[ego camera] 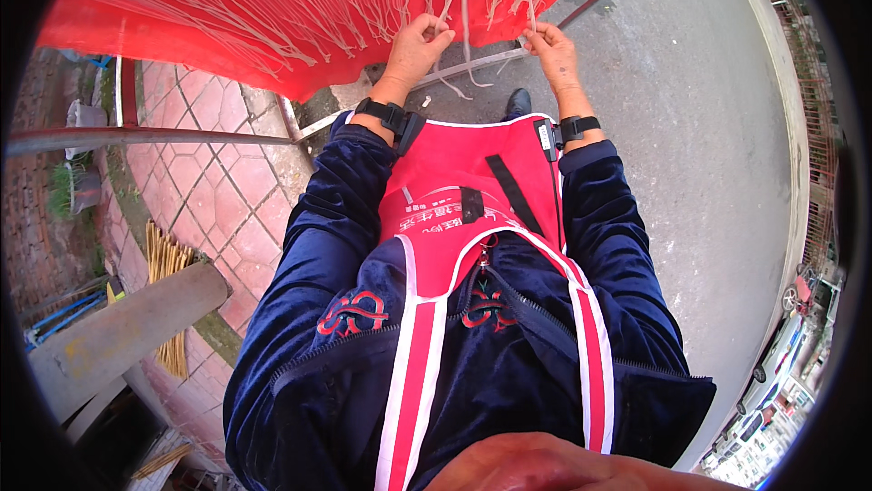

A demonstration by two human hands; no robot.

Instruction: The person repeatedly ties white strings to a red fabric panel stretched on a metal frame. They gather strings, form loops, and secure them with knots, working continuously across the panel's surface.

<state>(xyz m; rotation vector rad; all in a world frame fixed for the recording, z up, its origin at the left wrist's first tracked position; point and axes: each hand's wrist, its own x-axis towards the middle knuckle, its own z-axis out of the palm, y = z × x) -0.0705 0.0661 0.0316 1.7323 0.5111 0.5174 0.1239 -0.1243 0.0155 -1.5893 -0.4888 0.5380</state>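
Many pale, thin noodle-like strands (306, 0) hang in rows in front of a large red cloth (225, 55). At the cloth's lower edge, my left hand (419, 48) has its thumb and fingers closed on a pale strand. My right hand (548, 48), further right, pinches the lower end of another strand. Between the hands a longer, thicker strand (465, 28) hangs loose, its end curling below the cloth. What the strands are made of cannot be told for sure.
A metal frame (470, 67) runs below the cloth, with a rail (157, 137) reaching left. Bundled thin sticks (167, 259) lean by a concrete slab (129, 321) over pink paving (204, 102). Grey pavement (695, 116) lies to the right, with parked vehicles (770, 361) beyond.
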